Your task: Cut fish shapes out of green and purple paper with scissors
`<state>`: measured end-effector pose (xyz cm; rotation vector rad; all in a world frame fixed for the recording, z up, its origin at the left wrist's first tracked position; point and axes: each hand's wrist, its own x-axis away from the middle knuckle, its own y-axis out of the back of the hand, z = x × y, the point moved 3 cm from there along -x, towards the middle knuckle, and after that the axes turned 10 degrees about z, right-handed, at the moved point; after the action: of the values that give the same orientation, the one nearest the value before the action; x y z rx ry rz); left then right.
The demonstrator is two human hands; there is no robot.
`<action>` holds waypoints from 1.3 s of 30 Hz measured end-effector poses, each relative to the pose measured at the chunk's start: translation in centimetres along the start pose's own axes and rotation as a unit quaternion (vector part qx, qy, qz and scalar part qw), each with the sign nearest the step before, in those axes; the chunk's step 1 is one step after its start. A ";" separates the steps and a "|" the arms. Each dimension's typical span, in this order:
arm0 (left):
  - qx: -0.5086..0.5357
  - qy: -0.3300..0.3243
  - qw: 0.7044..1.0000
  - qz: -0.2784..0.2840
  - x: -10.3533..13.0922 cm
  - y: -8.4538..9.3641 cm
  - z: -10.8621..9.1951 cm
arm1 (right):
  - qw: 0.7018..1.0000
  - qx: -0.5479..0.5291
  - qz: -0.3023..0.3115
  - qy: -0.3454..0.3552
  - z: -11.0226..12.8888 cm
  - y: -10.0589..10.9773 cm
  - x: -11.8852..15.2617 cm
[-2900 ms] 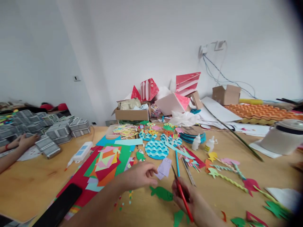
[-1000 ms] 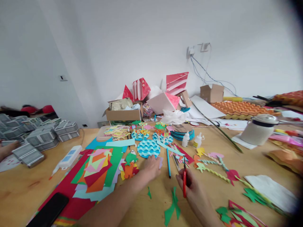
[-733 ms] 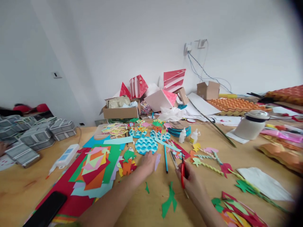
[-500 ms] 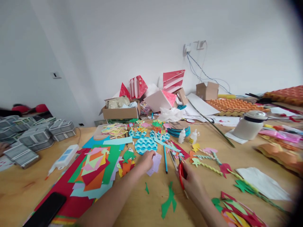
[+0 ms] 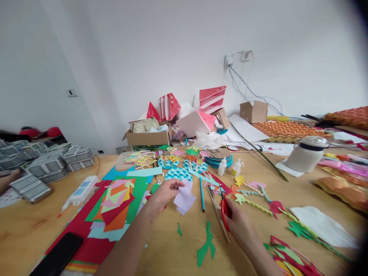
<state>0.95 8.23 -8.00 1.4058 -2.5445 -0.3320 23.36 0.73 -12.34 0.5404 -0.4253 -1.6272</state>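
My left hand [image 5: 167,193] pinches the upper edge of a piece of light purple paper [image 5: 184,197], tilted above the table. Small dark marks show on the paper. In my right hand [image 5: 237,218] is a pair of scissors with red handles [image 5: 224,214], its blades pointing away from me. A blue marker [image 5: 202,194] lies between the two hands. Close to the scissors, a long thin stick-like tool [image 5: 220,216] rests on the wood. Green paper scraps [image 5: 206,245] lie in front of me. Partly behind my left hand is a green paper cutout [image 5: 155,187].
Coloured paper sheets [image 5: 115,203] and a black phone [image 5: 59,253] lie at left, near a white glue gun [image 5: 82,190]. Blue wavy discs [image 5: 178,174] and glue bottles [image 5: 222,167] stand ahead. A lidded mug [image 5: 306,155] is at right. Another person's hand [image 5: 8,180] shows far left.
My left hand has lifted the purple paper toward me and turned it more upright. My right hand, with the scissors, has shifted only slightly.
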 end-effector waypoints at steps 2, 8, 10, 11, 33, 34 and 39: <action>0.010 -0.003 1.000 0.001 0.9 -0.6 -0.7 | 0.999 -0.035 0.002 -0.002 0.3 -0.2 0.1; -0.003 -0.026 0.999 -0.019 1.9 -1.8 -3.7 | 0.980 -0.195 0.043 0.010 3.9 -0.5 0.9; -0.008 -0.039 0.999 -0.029 2.3 -1.9 -4.9 | 0.971 -0.232 0.054 0.020 5.6 -0.1 1.0; -0.008 -0.048 0.998 -0.033 2.5 -1.9 -5.5 | 0.967 -0.249 0.058 0.027 6.4 0.2 0.9; 0.145 -0.133 0.980 -0.022 2.5 -1.0 -8.7 | 0.924 -0.362 0.032 0.119 12.2 -0.6 -1.8; 0.142 -0.124 0.981 -0.043 2.3 -1.0 -8.6 | 0.922 -0.366 0.034 0.124 12.2 -0.7 -1.9; 0.185 -0.111 0.974 -0.074 2.5 -1.4 -8.8 | 0.914 -0.382 0.020 0.133 11.5 -1.1 -2.4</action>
<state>3.33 4.59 0.13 1.7855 -2.7955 -0.0371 16.11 2.85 -3.27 0.1449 0.4025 -1.5047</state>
